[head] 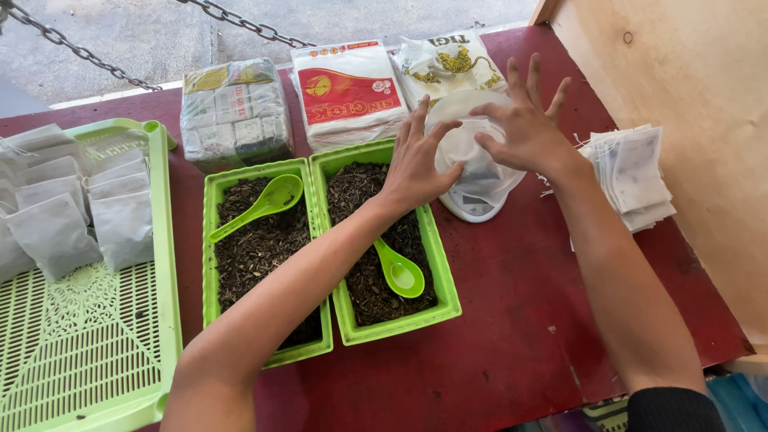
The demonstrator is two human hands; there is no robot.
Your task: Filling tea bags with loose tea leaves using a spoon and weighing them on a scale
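Both hands work over a small white kitchen scale [476, 204] that is wrapped in clear plastic. My left hand [416, 160] pinches the plastic and a white filter bag [472, 152] lying on the scale. My right hand [524, 124] pinches the same bag from the right, its other fingers spread. Below the left hand sits a green tray of dark dried leaves [436, 308] with a green spoon [398, 270] in it. A second green tray of leaves [210, 240] stands to its left and holds another green spoon [264, 204].
A stack of empty white filter bags [636, 172] lies at the right by a plywood wall [696, 120]. A perforated green tray [164, 264] at the left holds filled bags [56, 228]. Three sealed packets [348, 92] line the back of the red table [520, 328].
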